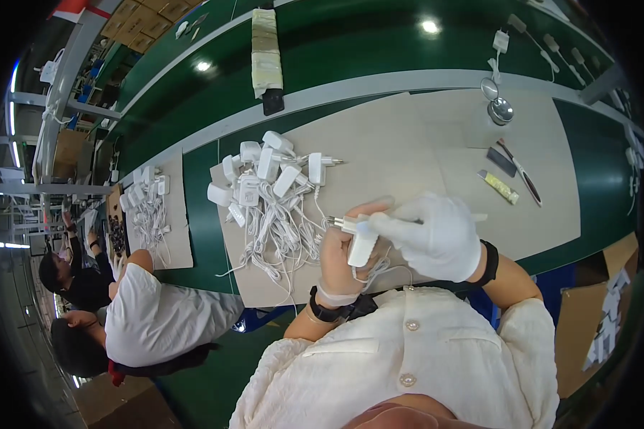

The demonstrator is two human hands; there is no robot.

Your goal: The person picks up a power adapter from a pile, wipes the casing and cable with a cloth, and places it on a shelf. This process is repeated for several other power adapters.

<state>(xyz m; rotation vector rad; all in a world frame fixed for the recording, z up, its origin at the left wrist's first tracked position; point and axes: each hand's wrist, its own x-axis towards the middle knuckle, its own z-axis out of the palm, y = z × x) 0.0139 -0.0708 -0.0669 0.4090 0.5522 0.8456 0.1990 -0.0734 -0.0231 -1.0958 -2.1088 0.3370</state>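
Observation:
My left hand [336, 261] is closed around a white power adapter [363, 248], whose two-pin plug points left. From the adapter a white cord [381, 270] loops down in front of my shirt. My right hand [440, 239], in a white glove, presses closed fingertips against the adapter's top. A pale bluish patch shows under those fingertips; whether it is a cloth or part of the adapter I cannot make out. Left of my hands lies a heap of white adapters [268, 166] with tangled cords [275, 232], on a beige board [386, 154].
At the right lie a brush [521, 174], a yellowish tube [499, 187] and a dark grey block [501, 162]. Behind them stands a round metal-topped container [501, 112]. A person in a white shirt [164, 314] sits at my left beside another adapter pile [148, 204]. An open carton [576, 322] stands lower right.

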